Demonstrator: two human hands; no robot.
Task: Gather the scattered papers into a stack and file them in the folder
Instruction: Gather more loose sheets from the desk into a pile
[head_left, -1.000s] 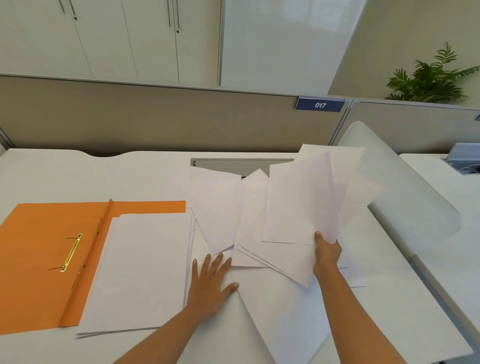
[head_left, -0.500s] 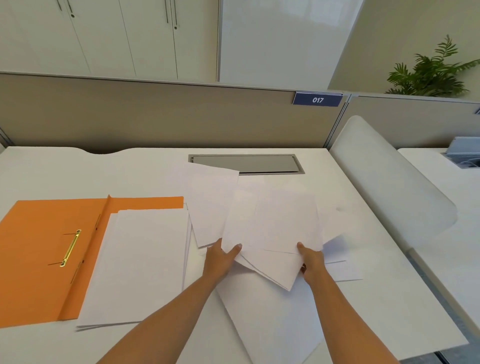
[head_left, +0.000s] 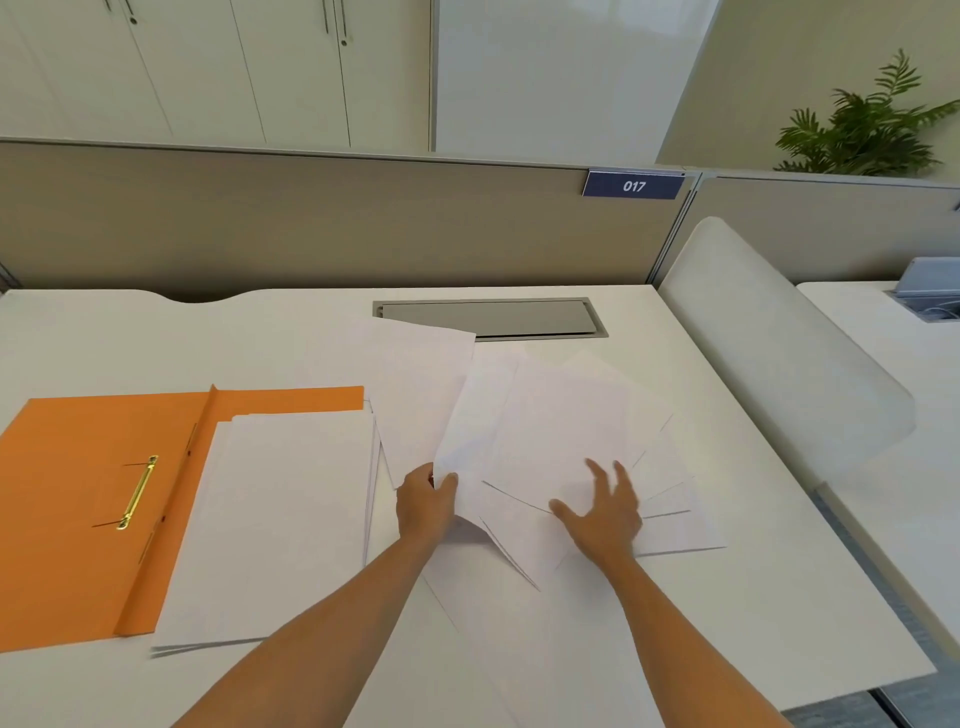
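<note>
Matt white paper sheets (head_left: 561, 431), matt orange card folder (head_left: 67, 519) with shiny brass-coloured metal clasp (head_left: 137, 491), smooth matt white counter (head_left: 753, 597), dull grey metal hatch (head_left: 491, 317), glossy white cupboards (head_left: 218, 67), frosted plastic divider (head_left: 779, 353)

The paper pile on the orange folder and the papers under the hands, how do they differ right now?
The pile on the folder is squared up, edges nearly aligned; the loose papers fan out at different angles. The pile lies untouched on the orange folder; the loose papers lie on the desk, with the left hand pinching an edge and the right hand spread flat on top. Both are plain white sheets.
</note>
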